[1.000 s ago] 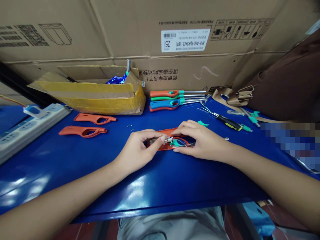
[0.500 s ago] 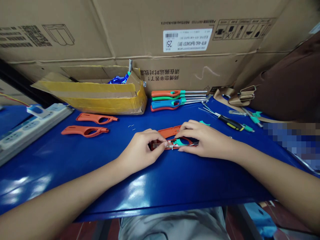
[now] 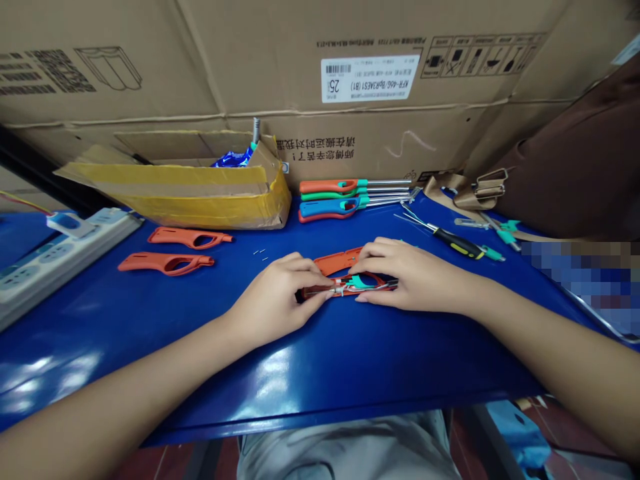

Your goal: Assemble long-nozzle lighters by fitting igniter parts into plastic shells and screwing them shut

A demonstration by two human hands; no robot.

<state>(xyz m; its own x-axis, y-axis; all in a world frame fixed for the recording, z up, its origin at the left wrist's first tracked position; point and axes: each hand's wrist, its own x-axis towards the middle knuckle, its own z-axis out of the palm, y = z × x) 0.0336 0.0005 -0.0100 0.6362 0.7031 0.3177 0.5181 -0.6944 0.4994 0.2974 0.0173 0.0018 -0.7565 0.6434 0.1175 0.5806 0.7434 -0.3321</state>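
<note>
Blue surface [image 3: 350, 363] is running up to a cardboard wall [image 3: 280, 60]. Watching remotely, I'm finding an opened orange shell [image 3: 354, 294] lying between both hands, green trigger [image 3: 361, 281] sitting inside, matching half [image 3: 336, 263] lying behind, not yet covering it. My left hand [image 3: 277, 293] is pinching a clear part [image 3: 319, 291]; my right hand [image 3: 410, 275] is gripping the shell.

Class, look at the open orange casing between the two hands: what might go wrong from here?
The teal part sits exposed in the open casing; it might pop out if the right hand shifts.

The tiny metal pins lie loose near the left hand; a careless brush could scatter them.
</note>
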